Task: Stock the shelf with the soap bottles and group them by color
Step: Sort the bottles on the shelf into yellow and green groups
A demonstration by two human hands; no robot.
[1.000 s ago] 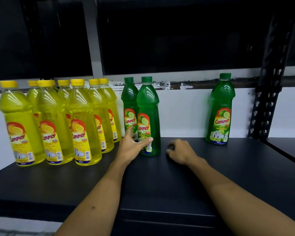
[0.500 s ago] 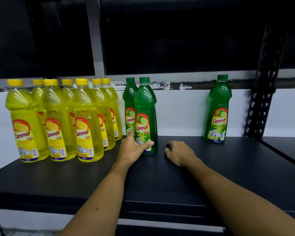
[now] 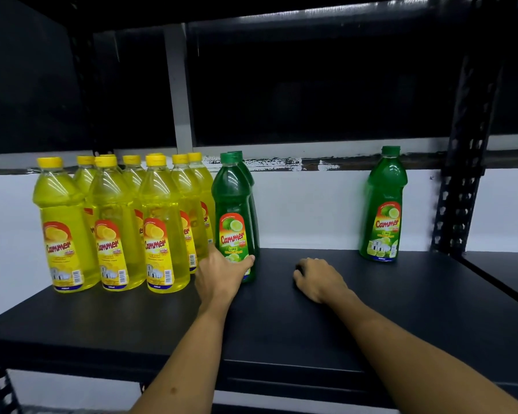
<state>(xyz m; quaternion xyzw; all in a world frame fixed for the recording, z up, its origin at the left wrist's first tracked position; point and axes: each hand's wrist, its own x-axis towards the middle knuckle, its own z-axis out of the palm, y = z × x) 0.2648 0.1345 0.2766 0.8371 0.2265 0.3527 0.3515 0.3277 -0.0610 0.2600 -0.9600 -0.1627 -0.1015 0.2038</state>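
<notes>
Several yellow soap bottles [image 3: 162,228] stand grouped at the left of the black shelf [image 3: 281,324]. Right beside them stands a green bottle [image 3: 232,204], with a second green bottle [image 3: 251,186] directly behind it and mostly hidden. My left hand [image 3: 222,273] wraps the base of the front green bottle, thumb across its label. A third green bottle [image 3: 385,210] stands alone at the far right, by the back wall. My right hand [image 3: 319,279] rests on the shelf with its fingers curled under, holding nothing.
A black perforated upright [image 3: 461,189] rises just right of the lone green bottle. A white wall [image 3: 311,210] closes the back. A dark upper shelf [image 3: 281,13] hangs overhead. Bare shelf surface lies between the green pair and the lone green bottle.
My left hand has slid the front green bottle left, in line with the one behind and tight against the yellow group. My right hand has stayed put.
</notes>
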